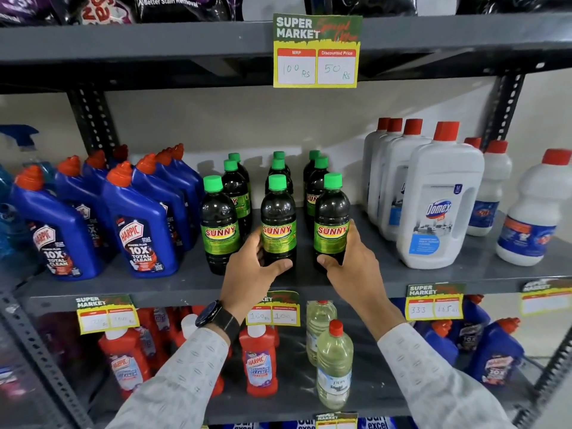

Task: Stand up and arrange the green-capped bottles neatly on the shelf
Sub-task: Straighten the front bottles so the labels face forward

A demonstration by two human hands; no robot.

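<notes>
Several dark green-capped bottles with "SUNNY" labels stand upright in three rows on the grey middle shelf (387, 261). My left hand (252, 274) grips the base of the front middle bottle (278, 212). The lower part of the front right bottle (331, 212) is wrapped by my right hand (353, 263). Untouched beside them stands the front left bottle (218, 218). More green-capped bottles (280, 165) stand behind each front one, partly hidden.
Blue Harpic bottles (139, 224) crowd the shelf to the left, close to the green-capped ones. White Domex jugs (439, 199) with red caps stand to the right. A price sign (316, 51) hangs from the shelf above. Red and clear bottles fill the shelf below.
</notes>
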